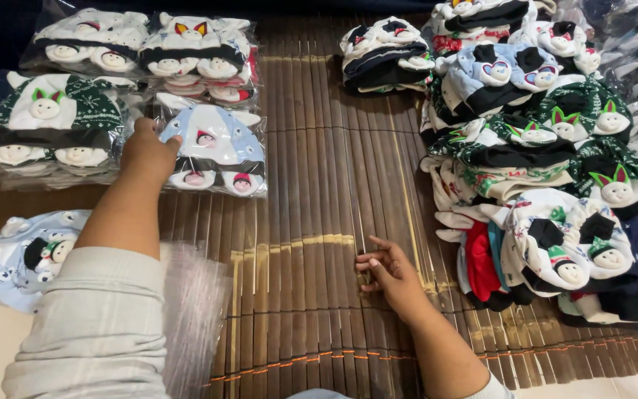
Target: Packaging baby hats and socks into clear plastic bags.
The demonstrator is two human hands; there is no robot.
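My left hand [146, 153] reaches forward and rests on the edge of a clear plastic pack of light blue snowman hats [214, 150], its fingers on the pack's left side. My right hand [387, 270] lies on the brown bamboo mat [311, 222], fingers curled loosely, holding nothing. A green and white bagged pack [49, 122] sits just left of my left hand. Two more bagged packs [142, 44] lie behind these.
A large heap of loose snowman hats [548, 148] in green, blue, white and black fills the right side. One loose pale blue hat [27, 255] lies at the left near a stack of clear plastic bags [193, 310].
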